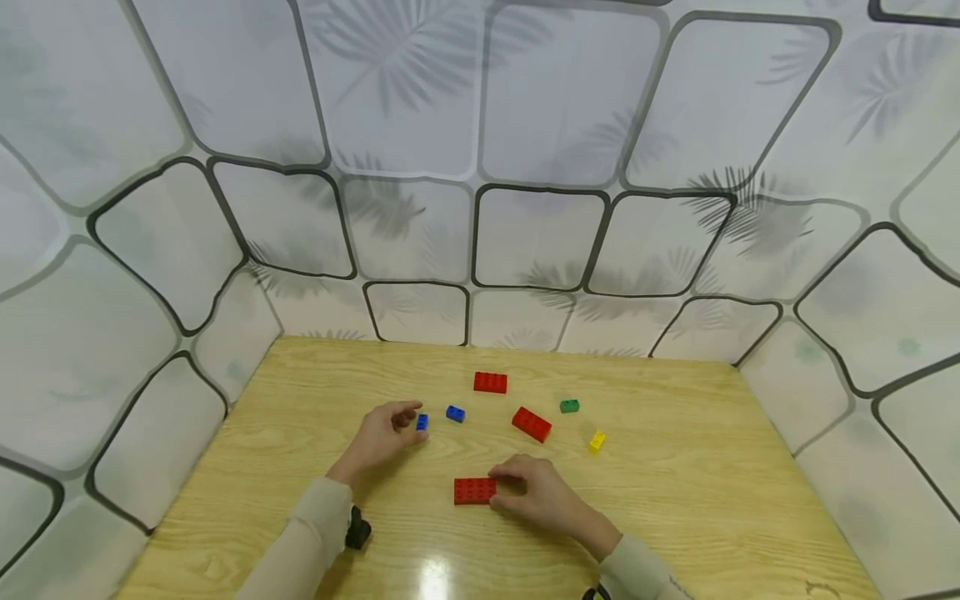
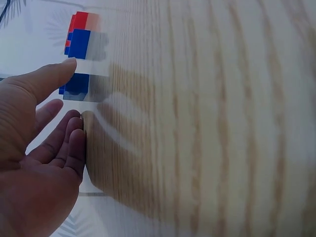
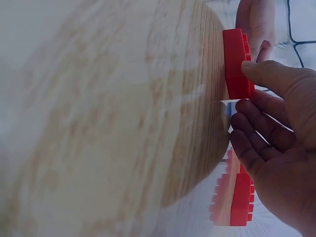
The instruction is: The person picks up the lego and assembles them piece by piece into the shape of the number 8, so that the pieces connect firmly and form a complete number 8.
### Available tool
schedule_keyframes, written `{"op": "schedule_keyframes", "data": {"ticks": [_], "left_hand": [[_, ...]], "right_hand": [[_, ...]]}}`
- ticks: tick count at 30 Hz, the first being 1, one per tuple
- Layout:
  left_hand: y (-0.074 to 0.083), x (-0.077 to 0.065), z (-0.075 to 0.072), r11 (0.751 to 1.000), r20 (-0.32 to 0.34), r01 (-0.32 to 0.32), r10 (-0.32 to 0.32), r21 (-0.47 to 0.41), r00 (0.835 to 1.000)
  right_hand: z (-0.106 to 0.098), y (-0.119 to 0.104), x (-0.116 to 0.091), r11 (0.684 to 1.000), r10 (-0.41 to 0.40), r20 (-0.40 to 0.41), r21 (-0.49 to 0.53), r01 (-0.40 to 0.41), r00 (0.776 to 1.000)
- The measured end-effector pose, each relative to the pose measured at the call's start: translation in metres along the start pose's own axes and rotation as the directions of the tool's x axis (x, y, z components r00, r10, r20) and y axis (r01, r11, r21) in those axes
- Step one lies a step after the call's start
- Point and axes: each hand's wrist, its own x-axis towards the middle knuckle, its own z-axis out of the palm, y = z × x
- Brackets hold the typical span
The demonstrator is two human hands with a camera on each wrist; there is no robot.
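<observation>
Head view: on the wood-grain desk (image 1: 660,517), the right hand (image 1: 542,492) pinches one end of a rectangular studded red plastic brick (image 1: 472,492). Beyond and left of it, the left hand (image 1: 381,433), fingers loosely parted, is at a small blue plastic brick (image 1: 422,422).

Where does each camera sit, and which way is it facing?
Head: on the person's head, looking forward and down at the wooden table and patterned backdrop; the left hand, right hand and both sleeves show.
Left wrist: on that wrist, looking low along the table past the left hand toward two blue bricks.
Right wrist: on that wrist, looking low past the right hand at a red brick.
Shared: head and left wrist views both show the blue bricks.
</observation>
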Motion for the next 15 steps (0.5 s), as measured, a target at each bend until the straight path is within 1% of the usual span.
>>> {"op": "schedule_keyframes", "data": {"ticks": [9, 15], "left_hand": [[0.0, 0.0018, -0.0014, 0.999, 0.0, -0.024, 0.024, 0.036, 1.0], [-0.0006, 0.002, -0.0013, 0.999, 0.001, -0.022, 0.022, 0.041, 1.0]], "right_hand": [[0.0011, 0.0007, 0.0013, 1.0, -0.009, -0.007, -0.018, 0.009, 1.0], [0.0007, 0.0, 0.0018, 1.0, 0.0, -0.002, -0.026, 0.0, 1.0]]}}
